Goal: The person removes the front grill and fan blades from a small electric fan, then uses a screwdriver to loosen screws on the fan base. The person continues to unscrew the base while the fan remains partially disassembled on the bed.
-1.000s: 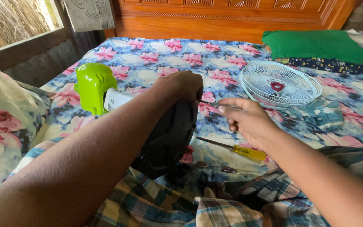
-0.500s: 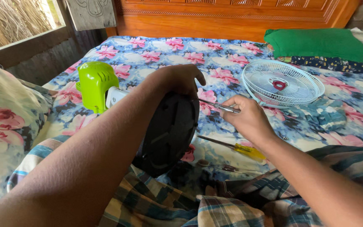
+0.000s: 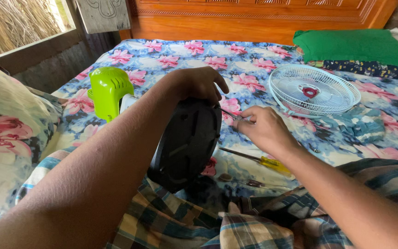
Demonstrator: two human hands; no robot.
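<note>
Fingers of the right hand (image 3: 261,129), at the centre of the frame, are pinched around a thin metal tool (image 3: 230,114), probably a small screwdriver, whose tip points left at the upper edge of the black round fan base (image 3: 187,143). The left hand (image 3: 199,84) sits just above, curled over the top rim of that base and holding it tipped on edge, underside towards the camera, above the checked cloth (image 3: 185,221) on the lap at the bottom of the frame.

The step in hand looks like working a screw or catch on the underside of the base. I cannot tell whether the tip is seated. The next move calls for the left hand keeping the base steady while the right lines the tip up squarely and turns without slipping.

Further left, the lime-green motor housing (image 3: 109,91) lies on the flowered bedsheet (image 3: 171,60), joined to the base by a white neck. Just below the right hand a yellow-handled screwdriver (image 3: 259,160) lies on the sheet, with another dark tool nearer the lap. At the upper right rests the white fan grille (image 3: 314,90), and beyond it a folded green cloth (image 3: 355,45).
</note>
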